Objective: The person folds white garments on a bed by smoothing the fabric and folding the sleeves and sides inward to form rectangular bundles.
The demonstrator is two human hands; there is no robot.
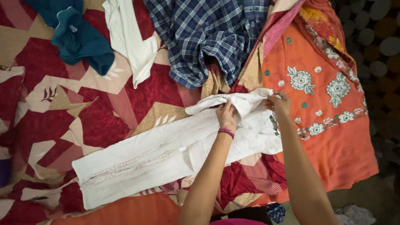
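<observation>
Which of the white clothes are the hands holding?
The long white garment lying flat across the bed, with faint stitching along its length. The left hand and right hand grip its top end. The other white garment lies untouched beside the teal cloth.

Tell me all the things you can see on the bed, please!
White garment: one, white, laid long across the bedspread's middle.
Checked shirt: one, blue and white, top centre.
Teal cloth: one, top left.
White cloth: one, top, beside the teal cloth.
Orange flowered cloth: one, right side.
Bedspread: one, red and tan, underneath.
Left hand: on the white garment's top end.
Right hand: pinching that end's edge.
</observation>
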